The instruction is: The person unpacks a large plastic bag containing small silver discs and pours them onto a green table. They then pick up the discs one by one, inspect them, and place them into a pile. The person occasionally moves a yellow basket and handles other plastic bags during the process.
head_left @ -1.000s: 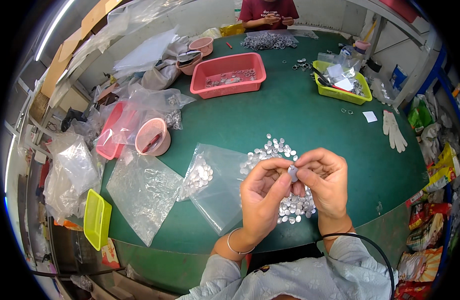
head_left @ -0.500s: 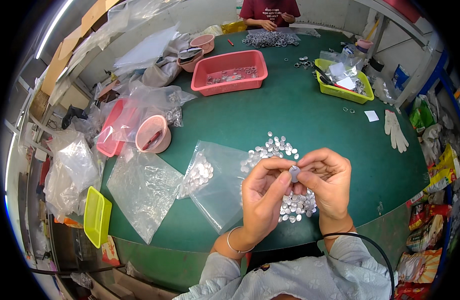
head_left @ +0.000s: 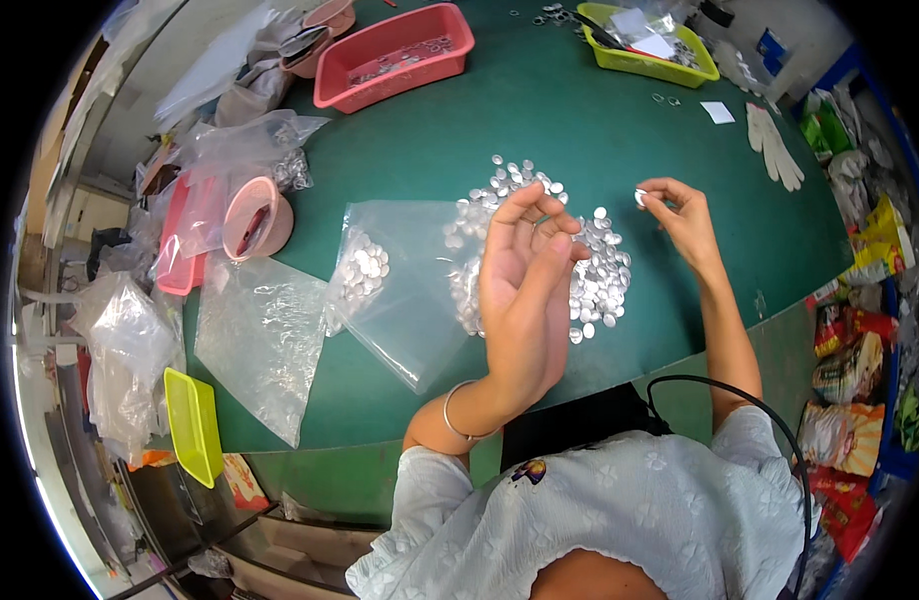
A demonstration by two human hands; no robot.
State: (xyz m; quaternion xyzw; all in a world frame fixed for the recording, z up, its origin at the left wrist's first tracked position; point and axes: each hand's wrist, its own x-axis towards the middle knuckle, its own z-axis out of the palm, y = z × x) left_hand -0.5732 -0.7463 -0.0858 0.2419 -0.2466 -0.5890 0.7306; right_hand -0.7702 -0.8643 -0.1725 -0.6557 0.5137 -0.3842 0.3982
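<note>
My right hand (head_left: pixel 688 222) is held out over the right part of the table, thumb and fingers pinched on a small silver oval disc (head_left: pixel 641 198). My left hand (head_left: pixel 528 285) is raised above a pile of similar discs (head_left: pixel 602 275), its fingers loosely curved and apart, with nothing visible in them. It hides part of the pile. Left of this hand lies a clear plastic bag (head_left: pixel 405 335), with more discs (head_left: pixel 365 265) at its left side. Some of the pile shows through the bag's right edge.
A second clear bag (head_left: pixel 260 345) and a pink bucket (head_left: pixel 271 228) lie to the left. Farther back are a red tub (head_left: pixel 400 85) and a yellow-green basket (head_left: pixel 650 68). A white glove (head_left: pixel 773 150) rests at right. A black cable (head_left: pixel 770 425) loops by my right arm.
My hands were together at a disc over the pile; now they are apart. The right has moved right with a disc, the left has loosened. The view has tilted downward.
</note>
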